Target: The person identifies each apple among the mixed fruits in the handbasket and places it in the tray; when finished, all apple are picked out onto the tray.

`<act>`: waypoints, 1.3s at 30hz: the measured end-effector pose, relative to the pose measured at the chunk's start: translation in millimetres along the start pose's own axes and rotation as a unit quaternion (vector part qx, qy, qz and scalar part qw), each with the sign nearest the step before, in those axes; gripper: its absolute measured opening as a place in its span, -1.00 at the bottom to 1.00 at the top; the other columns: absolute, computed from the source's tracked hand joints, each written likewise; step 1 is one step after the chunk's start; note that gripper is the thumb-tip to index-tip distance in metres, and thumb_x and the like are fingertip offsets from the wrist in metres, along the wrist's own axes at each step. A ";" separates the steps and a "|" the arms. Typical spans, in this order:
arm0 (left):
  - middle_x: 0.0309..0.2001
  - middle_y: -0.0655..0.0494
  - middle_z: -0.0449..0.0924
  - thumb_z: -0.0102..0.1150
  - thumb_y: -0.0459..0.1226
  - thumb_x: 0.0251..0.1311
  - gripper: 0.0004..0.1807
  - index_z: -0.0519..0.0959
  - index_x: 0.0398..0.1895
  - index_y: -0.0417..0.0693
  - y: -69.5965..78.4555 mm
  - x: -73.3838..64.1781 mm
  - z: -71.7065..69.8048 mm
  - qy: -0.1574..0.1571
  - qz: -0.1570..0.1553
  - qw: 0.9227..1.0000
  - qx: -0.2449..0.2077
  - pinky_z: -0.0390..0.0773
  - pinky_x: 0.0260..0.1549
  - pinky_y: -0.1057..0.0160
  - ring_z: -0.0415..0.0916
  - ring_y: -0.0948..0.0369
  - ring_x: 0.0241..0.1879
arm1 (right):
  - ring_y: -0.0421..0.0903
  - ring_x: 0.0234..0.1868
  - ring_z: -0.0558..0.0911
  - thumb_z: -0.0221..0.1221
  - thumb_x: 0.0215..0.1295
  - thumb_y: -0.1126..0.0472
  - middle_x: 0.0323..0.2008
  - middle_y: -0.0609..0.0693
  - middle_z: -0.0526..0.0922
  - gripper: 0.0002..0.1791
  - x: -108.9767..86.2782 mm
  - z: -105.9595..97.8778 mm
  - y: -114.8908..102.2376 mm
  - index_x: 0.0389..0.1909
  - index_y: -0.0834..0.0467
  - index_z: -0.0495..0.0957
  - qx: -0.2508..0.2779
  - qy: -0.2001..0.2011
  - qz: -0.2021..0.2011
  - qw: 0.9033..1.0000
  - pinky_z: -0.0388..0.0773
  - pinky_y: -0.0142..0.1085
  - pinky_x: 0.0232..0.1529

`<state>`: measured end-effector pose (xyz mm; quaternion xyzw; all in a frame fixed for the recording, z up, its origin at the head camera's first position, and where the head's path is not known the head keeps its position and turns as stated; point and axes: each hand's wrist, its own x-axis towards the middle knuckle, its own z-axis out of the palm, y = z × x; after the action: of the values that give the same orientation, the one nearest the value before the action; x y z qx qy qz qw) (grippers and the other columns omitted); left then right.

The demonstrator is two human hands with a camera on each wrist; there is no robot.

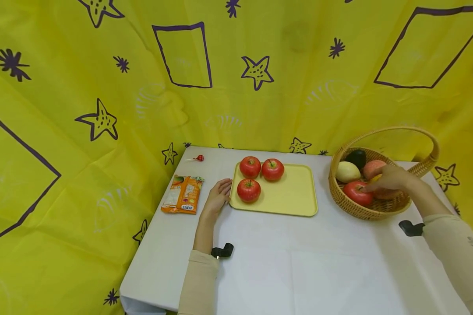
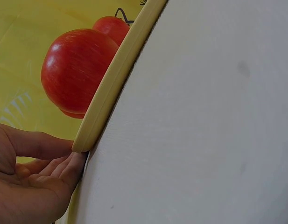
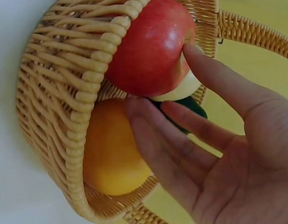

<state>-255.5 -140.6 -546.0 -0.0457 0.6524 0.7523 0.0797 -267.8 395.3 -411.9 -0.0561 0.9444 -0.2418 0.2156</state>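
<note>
At the left of a yellow tray [image 1: 287, 192], my left hand [image 1: 219, 197] pinches the tray's rim. In the left wrist view, the thumb of the left hand [image 2: 36, 172] lies on the rim [image 2: 99, 105] with fingers below. Three red apples [image 1: 249, 190] sit on the tray. My right hand [image 1: 392, 178] reaches into a wicker basket [image 1: 344, 203]. The right hand's [image 3: 218, 149] thumb touches a red apple [image 3: 151, 46] near its stem hollow. Its other fingers extend fairly straight between that apple and an orange-yellow fruit [image 3: 113, 149].
Also in the basket are a pale yellow fruit [image 1: 347, 172], a dark green fruit [image 1: 356, 158] and a pinkish fruit [image 1: 374, 169]. The basket's handle [image 1: 402, 128] arches above it. An orange snack packet [image 1: 182, 194] and a red lollipop [image 1: 199, 158] lie on the left of the white table [image 1: 260, 253].
</note>
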 end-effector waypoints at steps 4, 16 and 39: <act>0.52 -0.23 0.28 -0.17 -0.82 0.00 -0.10 0.25 0.53 -0.30 -0.1 0.1 -0.5 0.001 0.005 1.000 -0.004 0.30 0.51 0.14 0.21 -0.03 0.55 | 0.48 0.16 0.52 0.44 0.24 -0.01 0.19 0.62 0.47 -0.19 7.1 3.5 3.6 0.26 0.54 0.46 -0.001 0.011 -0.041 0.999 0.61 0.27 0.12; 0.52 -0.29 0.26 -0.21 -0.85 -0.07 -0.08 0.26 0.51 -0.34 0.3 -0.7 -0.7 -0.005 0.009 1.000 -0.029 0.28 0.52 0.12 0.19 -0.07 0.56 | 0.17 0.23 0.50 0.13 0.52 0.23 0.43 0.64 -0.02 -0.05 22.4 18.0 16.8 0.53 0.62 -0.28 0.257 -0.158 -0.008 0.953 0.72 0.06 0.12; 0.53 -0.27 0.25 -0.18 -0.83 -0.02 -0.09 0.23 0.54 -0.32 3.0 -1.0 -1.0 -0.009 0.001 1.000 -0.019 0.28 0.51 0.14 0.20 -0.05 0.55 | 0.07 0.05 0.60 0.14 0.43 0.31 0.39 0.62 0.03 -0.12 20.6 10.2 16.8 0.52 0.63 -0.15 0.268 -0.134 0.012 0.954 0.75 0.03 0.05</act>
<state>-255.1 -142.1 -543.1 -0.0400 0.6376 0.7647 0.0842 -282.0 401.3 -435.8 -0.0168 0.8079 -0.4737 0.3502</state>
